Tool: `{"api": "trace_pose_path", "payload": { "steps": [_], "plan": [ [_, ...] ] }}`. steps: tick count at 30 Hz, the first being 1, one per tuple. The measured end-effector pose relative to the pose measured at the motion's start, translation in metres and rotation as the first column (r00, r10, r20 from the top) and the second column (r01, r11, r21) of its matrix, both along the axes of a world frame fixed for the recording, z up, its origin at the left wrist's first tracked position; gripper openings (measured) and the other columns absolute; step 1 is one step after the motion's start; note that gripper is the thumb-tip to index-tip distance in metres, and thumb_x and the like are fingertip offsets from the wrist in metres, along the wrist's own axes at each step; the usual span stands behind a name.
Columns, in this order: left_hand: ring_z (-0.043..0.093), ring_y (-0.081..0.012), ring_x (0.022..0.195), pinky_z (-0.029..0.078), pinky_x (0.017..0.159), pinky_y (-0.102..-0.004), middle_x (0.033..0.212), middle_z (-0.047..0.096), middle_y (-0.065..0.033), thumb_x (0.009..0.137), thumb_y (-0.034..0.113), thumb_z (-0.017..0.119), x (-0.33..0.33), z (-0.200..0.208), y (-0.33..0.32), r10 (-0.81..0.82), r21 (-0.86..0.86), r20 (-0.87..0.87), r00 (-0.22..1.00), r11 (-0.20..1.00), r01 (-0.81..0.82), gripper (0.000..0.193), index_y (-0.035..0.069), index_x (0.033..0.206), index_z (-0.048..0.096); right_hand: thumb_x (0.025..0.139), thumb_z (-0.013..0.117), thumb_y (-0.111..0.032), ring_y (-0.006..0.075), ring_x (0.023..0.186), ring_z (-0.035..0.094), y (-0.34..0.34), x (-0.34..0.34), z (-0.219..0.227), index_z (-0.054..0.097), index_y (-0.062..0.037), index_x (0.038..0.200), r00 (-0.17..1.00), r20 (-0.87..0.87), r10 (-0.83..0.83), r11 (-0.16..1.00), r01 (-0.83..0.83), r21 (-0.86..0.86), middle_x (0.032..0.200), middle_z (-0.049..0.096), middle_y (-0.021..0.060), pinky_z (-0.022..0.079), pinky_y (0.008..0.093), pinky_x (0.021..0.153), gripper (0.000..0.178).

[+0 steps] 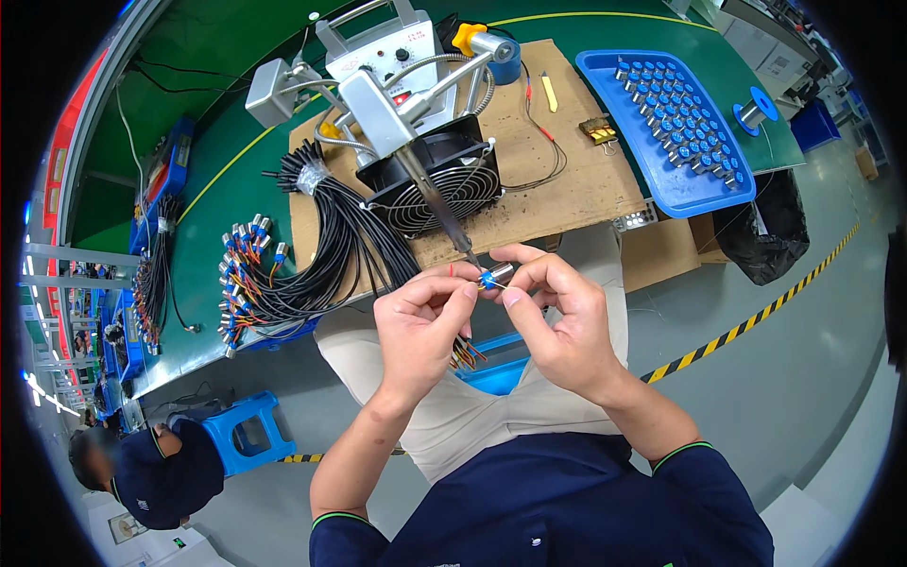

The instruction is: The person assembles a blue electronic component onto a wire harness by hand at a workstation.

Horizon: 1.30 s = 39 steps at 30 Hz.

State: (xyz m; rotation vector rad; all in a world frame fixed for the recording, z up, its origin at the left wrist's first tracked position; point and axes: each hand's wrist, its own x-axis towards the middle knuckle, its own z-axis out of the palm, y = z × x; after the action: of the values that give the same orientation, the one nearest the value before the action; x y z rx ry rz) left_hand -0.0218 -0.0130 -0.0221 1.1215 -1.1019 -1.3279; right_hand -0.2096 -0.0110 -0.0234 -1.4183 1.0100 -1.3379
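Note:
Close over my lap, my left hand pinches thin coloured wires at the end of a black cable. My right hand closes its fingers around a small silver cylindrical connector with a blue end face. That blue end points toward the left hand's fingertips, where the wires meet it. A thin pale strand, perhaps solder wire, shows beside the right thumb. The hot end of a soldering iron, fixed on a stand, reaches down to the connector; whether they touch I cannot tell.
Bundled black cables with connectors lie left. Behind the iron stand a black fan and a grey control box. A blue tray holds several connectors, near a solder spool and yellow knife. Another person sits lower left.

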Motion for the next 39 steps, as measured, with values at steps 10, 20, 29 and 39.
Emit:
{"api": "trace_pose_path", "payload": {
  "steps": [10,20,29,39],
  "plan": [
    [0.068,-0.0089,0.082,0.054,0.067,-0.0216,0.120,0.076,-0.0147,0.102,0.001,0.070,0.009,0.006,-0.001,-0.074,0.033,-0.050,0.996,0.997,0.076,0.011,-0.004,0.105,0.079,0.098,0.068,0.000,0.0149,0.093,0.073,0.002,-0.006,0.001,0.065,0.0027,0.100,0.998,-0.055,0.002,1.000,-0.003,-0.022,0.112,0.075,0.0183,0.051,0.0253,0.057,0.004],
    [0.062,-0.0059,0.075,0.047,0.063,-0.0202,0.116,0.077,-0.0115,0.101,0.009,0.074,0.017,0.007,-0.012,-0.223,0.177,0.026,0.975,0.960,0.215,0.018,-0.006,0.109,0.080,0.097,0.069,0.000,0.0118,0.074,0.070,0.004,-0.007,0.001,0.066,0.0032,0.100,0.988,-0.147,-0.048,0.996,0.036,-0.078,0.113,0.076,0.0194,0.049,0.0248,0.052,0.006],
    [0.058,-0.0041,0.073,0.045,0.063,-0.0207,0.105,0.075,-0.0065,0.096,0.006,0.079,0.015,0.011,-0.017,-0.211,0.265,0.008,0.977,0.943,0.202,0.014,-0.007,0.101,0.080,0.095,0.069,0.003,0.0218,0.105,0.077,0.007,-0.010,0.003,0.067,0.0025,0.098,0.976,-0.214,-0.028,0.999,0.020,-0.041,0.101,0.078,0.0165,0.055,0.0278,0.063,0.004],
    [0.056,-0.0034,0.071,0.043,0.061,-0.0210,0.103,0.073,-0.0068,0.094,0.001,0.076,0.014,0.012,-0.019,-0.209,0.282,-0.013,0.978,0.938,0.204,0.008,-0.007,0.092,0.078,0.092,0.072,0.003,0.0079,0.056,0.061,0.005,-0.008,-0.003,0.067,0.0032,0.101,0.979,-0.201,-0.043,0.995,0.024,-0.094,0.114,0.077,0.0182,0.043,0.0252,0.045,0.010]
  ]
}}
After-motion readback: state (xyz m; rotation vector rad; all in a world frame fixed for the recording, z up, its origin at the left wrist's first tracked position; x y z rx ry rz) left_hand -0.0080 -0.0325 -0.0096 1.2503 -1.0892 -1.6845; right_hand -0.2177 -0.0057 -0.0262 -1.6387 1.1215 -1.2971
